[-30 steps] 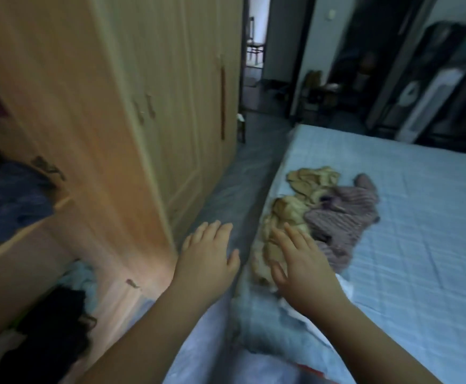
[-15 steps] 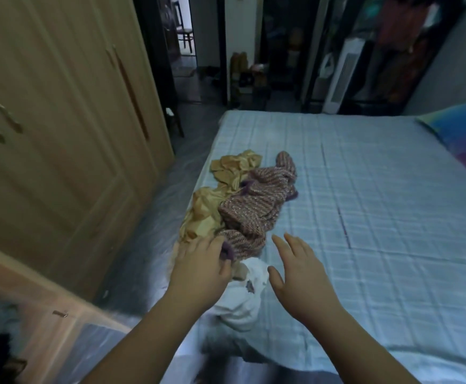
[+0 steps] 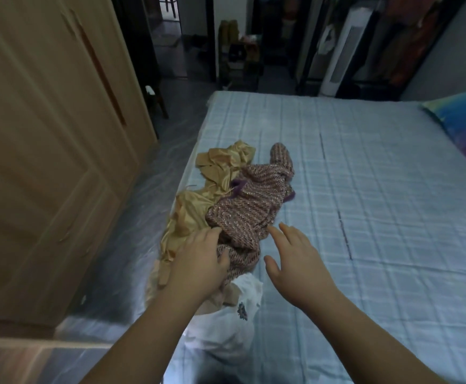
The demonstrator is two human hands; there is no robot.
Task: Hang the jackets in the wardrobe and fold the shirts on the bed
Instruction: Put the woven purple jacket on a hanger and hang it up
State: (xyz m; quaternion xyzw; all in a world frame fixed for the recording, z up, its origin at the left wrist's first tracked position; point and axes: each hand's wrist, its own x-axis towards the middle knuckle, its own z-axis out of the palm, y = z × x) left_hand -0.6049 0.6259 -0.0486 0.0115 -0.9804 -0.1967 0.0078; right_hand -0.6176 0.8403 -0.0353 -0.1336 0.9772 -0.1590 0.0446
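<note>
White garment (image 3: 226, 331) lies at the near bed edge. Left hand (image 3: 198, 266) curls fingers and thumb into the woven pink-purple garment (image 3: 254, 206). Right hand (image 3: 295, 261) is open, fingers spread, just beside it over the bed (image 3: 378, 189). Gold garment (image 3: 195, 209) is bunched against its left side. Wardrobe (image 3: 46, 134) stands left.
</note>
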